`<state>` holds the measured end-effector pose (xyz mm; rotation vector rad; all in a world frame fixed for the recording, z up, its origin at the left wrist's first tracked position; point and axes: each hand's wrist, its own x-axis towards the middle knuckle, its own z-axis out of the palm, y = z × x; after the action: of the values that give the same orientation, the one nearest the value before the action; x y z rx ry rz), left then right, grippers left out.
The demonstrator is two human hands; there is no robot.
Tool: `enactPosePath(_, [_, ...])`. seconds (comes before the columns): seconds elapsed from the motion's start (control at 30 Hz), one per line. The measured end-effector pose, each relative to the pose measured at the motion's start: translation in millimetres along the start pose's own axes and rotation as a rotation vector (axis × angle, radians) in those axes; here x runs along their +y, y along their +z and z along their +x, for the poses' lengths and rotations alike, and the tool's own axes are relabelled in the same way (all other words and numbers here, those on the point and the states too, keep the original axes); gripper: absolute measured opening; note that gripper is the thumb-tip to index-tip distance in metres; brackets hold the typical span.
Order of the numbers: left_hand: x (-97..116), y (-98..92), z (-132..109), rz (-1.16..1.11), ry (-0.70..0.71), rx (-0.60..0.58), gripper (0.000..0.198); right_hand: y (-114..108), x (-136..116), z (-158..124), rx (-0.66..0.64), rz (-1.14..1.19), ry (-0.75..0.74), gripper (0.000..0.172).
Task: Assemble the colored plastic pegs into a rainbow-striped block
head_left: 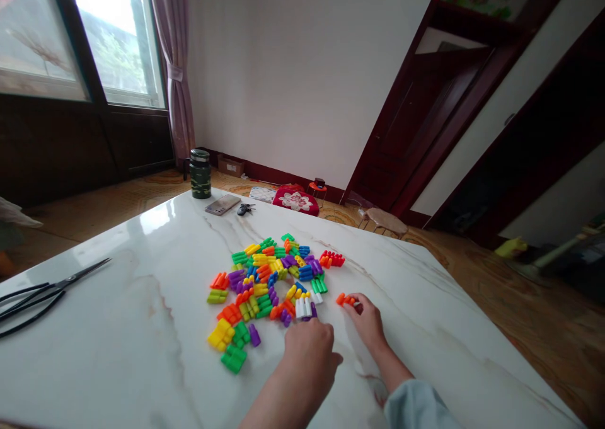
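Observation:
A loose pile of bright plastic building blocks (262, 271) in many colours lies on the white marbled table (155, 328). My right hand (366, 322), to the right of the pile, pinches an orange building block (345, 299) between thumb and fingers. At the pile's near edge is my left hand (309, 347), its back toward me and its fingers curled down. Its fingertips are hidden behind the knuckles, so what they grip does not show. Just beyond them are a white block (303, 307) and a purple block (313, 310). A red block (331, 259) sits at the pile's right.
Large black-handled scissors (57, 290) lie at the table's left. Toward the far corner are a camouflage bottle (200, 176), a phone (223, 205) and keys (244, 209). Beyond the table, a round stool (386, 220) and a red flowered cushion (297, 200) are visible.

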<state>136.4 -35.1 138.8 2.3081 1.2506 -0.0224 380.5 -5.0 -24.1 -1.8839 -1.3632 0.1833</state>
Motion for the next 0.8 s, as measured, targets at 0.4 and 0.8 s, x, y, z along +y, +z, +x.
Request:
enactPosePath(0.4, [-1, -1.8, 1, 0.027, -0.023, -0.017, 0.035, 37, 7, 84, 0.208, 0.035, 0.002, 0.024])
enactPosePath(0.8, [1, 1.7, 0, 0.01, -0.023, -0.003, 0.031, 50, 1, 75, 0.271, -0.015, -0.03, 0.028])
